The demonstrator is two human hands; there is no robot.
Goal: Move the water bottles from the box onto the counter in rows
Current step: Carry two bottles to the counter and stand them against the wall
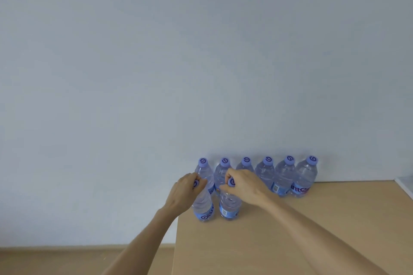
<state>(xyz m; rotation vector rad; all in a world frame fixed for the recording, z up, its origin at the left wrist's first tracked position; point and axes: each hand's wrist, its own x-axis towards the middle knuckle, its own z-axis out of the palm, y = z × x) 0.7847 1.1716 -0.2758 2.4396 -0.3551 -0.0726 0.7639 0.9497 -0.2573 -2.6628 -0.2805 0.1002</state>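
Head view: left hand (183, 194) and right hand (243, 187) each pinch the cap of an upright bottle, left bottle (203, 207) and right bottle (229, 206), on the counter (290, 230), at 6 o'clock of the back row (266, 174) by the wall. Risk, judged: left bottle stands near the counter's 9 o'clock edge, so a sideways tug on release could tip it off, or knock a row bottle behind. Box not in view.

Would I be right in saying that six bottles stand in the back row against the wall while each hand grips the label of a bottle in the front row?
Not quite: the head view shows the left hand and right hand gripping the caps of the two front bottles, not the labels. The back row against the wall does hold six bottles.
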